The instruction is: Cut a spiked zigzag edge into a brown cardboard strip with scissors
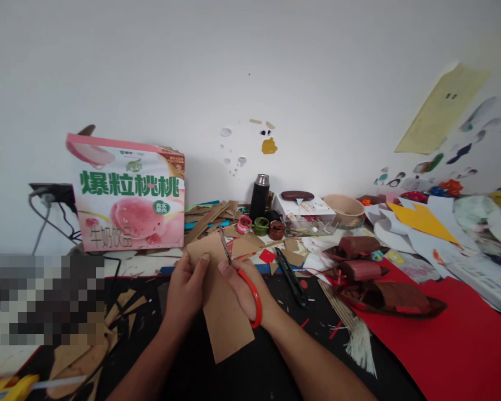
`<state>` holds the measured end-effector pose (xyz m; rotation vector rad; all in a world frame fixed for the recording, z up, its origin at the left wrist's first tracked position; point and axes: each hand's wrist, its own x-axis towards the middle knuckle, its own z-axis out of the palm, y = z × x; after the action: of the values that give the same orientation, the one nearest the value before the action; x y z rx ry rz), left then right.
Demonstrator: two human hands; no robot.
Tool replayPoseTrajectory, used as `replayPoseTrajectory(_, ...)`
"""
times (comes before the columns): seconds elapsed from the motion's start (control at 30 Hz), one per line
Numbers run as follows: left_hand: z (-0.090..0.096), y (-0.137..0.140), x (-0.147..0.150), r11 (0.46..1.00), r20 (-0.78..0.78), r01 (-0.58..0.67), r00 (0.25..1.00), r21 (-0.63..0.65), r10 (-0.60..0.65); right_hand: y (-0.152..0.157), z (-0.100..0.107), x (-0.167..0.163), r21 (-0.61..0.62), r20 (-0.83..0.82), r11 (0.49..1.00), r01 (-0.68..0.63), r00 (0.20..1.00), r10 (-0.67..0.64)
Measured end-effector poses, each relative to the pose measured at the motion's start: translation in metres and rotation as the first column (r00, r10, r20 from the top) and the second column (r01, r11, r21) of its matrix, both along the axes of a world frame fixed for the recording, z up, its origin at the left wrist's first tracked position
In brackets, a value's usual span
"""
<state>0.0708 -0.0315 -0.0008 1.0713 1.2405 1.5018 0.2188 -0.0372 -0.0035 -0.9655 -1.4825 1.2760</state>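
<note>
A long strip of brown cardboard (pixel 223 317) is held up over the black mat, tilted, in the middle of the view. My left hand (pixel 187 284) pinches its upper left edge, thumb on the front face. Red-handled scissors (pixel 255 303) are gripped in my right hand (pixel 248 289), whose fingers are partly hidden behind the cardboard and handle. The scissor blades point up and away along the cardboard's upper right edge. Whether they are cutting into it I cannot tell.
A green-black utility knife (pixel 292 278) lies right of my hands. Brown model boats (pixel 394 298) stand on red paper (pixel 455 345). Behind are paint jars (pixel 261 226), a black thermos (pixel 259 197) and a pink drink carton (pixel 129 195). Cardboard scraps (pixel 77 351) lie at left.
</note>
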Motion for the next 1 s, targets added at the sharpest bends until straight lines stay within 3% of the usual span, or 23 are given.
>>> replayPoseTrajectory(1.0, -0.0009, -0.0009, 0.0024, 0.997, -0.036, -0.07, 0.997, 0.022, 0.071, -0.0021, -0.0067, -0.0047, -0.123, -0.219, 0.989, -0.082, 0.974, 0.053)
